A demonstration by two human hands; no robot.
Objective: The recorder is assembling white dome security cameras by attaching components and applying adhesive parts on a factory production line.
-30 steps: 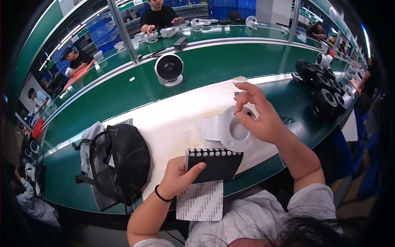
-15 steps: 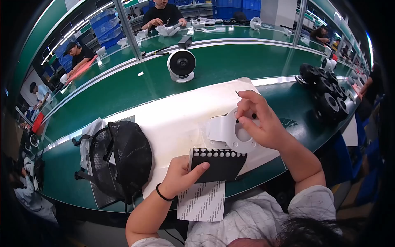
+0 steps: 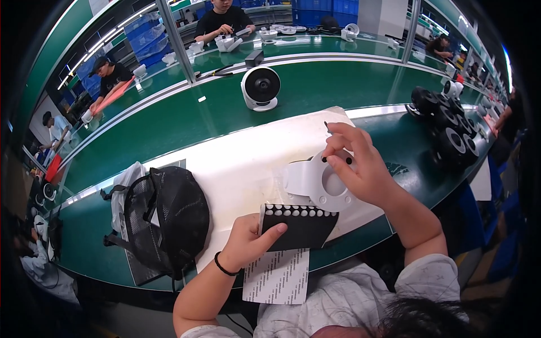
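Observation:
My left hand (image 3: 251,239) grips a black sheet of round pads (image 3: 298,228), its thumb on the front; pale round spots run along the sheet's top edge. Beneath it hangs a white printed backing sheet (image 3: 276,277). My right hand (image 3: 360,169) is closed in a pinch, thumb and index fingertips at a small black round pad (image 3: 324,160) on the rim of a white camera base (image 3: 332,204). A second black pad (image 3: 349,161) sits on that rim beside my fingers. A small dark sliver (image 3: 326,125) shows by a raised finger; its kind is unclear.
A black mesh bag (image 3: 166,219) lies left on the white paper mat (image 3: 236,169). Ahead, a white camera with a black front (image 3: 261,88) stands on the green conveyor belt (image 3: 214,107). Several black camera units (image 3: 451,121) cluster at right. Co-workers (image 3: 222,22) sit across the line.
The camera on the belt has shifted to the right, along with a small white scrap. The camera base and my right hand have moved only slightly; my left hand stays nearly still.

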